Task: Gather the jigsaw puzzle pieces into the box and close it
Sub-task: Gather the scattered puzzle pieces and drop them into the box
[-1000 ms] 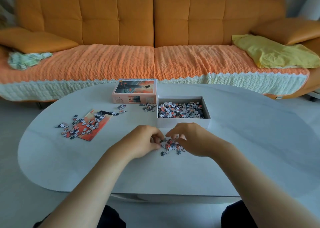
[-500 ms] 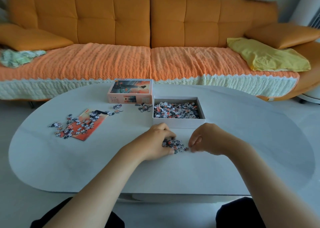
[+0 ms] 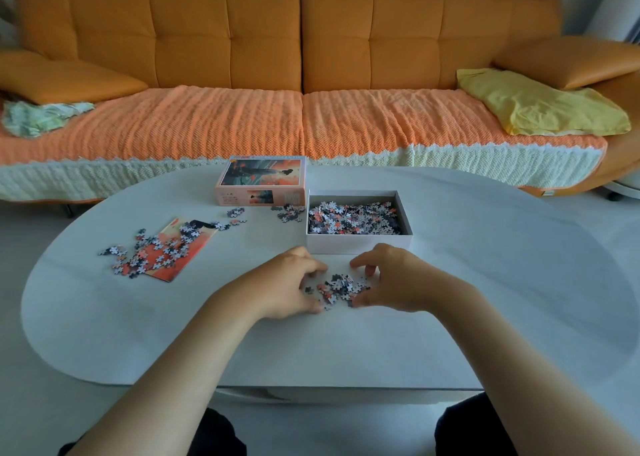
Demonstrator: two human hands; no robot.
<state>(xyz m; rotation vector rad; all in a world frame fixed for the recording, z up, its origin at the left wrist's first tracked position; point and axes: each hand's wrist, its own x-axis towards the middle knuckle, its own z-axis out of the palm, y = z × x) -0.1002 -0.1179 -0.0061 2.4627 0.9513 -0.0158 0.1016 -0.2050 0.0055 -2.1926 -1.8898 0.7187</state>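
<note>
While the left hand curls its fingers round one side of a small pile of puzzle pieces, the right hand does the same from the other side, so the pile ends up cupped between them. Fingertips are down on the table. Honestly can't tell if any pieces are actually pinched, it's a bit blurry there. That pile lies just in front of the box, which is open and holds a thick layer of pieces. Just left of the box there's a little cluster of loose ones. The lid sits behind and left of the box, picture side up. Further left of the box, well apart from it, a picture card lies flat with scattered pieces on and around it. Behind the box, past the table edge, is an orange sofa.
</note>
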